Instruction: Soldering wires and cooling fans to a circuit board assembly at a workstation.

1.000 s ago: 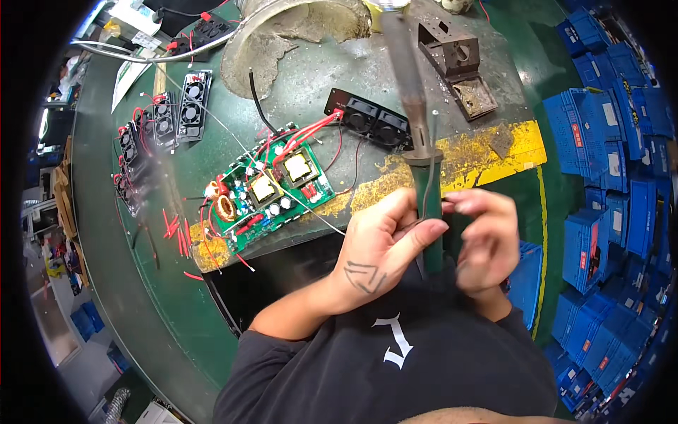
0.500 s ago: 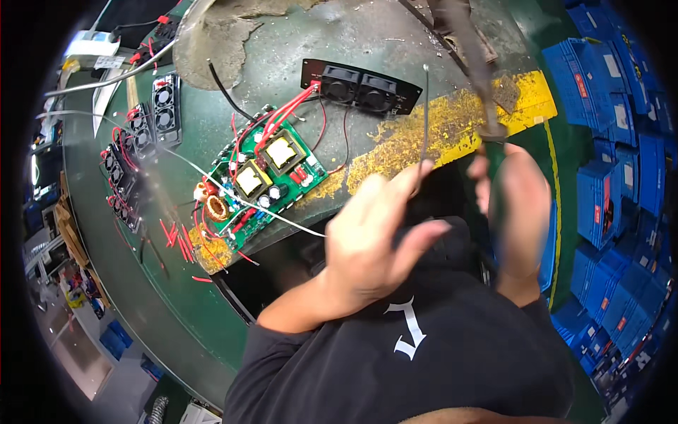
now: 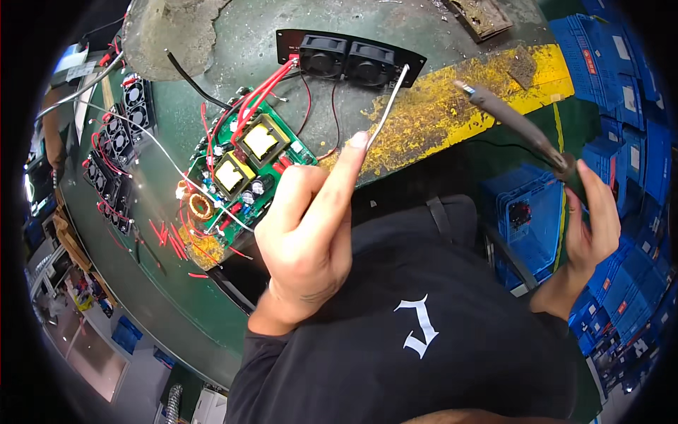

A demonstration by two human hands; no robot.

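My left hand [image 3: 307, 230] is closed around a thin solder wire [image 3: 389, 107], index finger stretched along it. The wire's tip points up toward the right end of a black panel with two fans [image 3: 347, 60]; I cannot tell if they touch. More wire trails left across the green circuit board [image 3: 289, 150], which carries two yellow-and-black transformers and red leads. My right hand [image 3: 595, 220] grips a soldering iron [image 3: 519, 126] by its dark green handle, out past the bench's yellow edge. Its tip points up and left, apart from the panel and board.
Cut red wire pieces [image 3: 168, 240] lie left of the board. Several more fan panels [image 3: 131, 127] stand farther left. A metal tray [image 3: 484, 20] sits at the back. Blue crates [image 3: 600, 63] are stacked at the right; one blue bin [image 3: 526, 233] stands beside my lap.
My right hand has swung the soldering iron to the right, tilting its tip leftward. My left hand has shifted left and up in the view, its index finger now extended along the solder wire.
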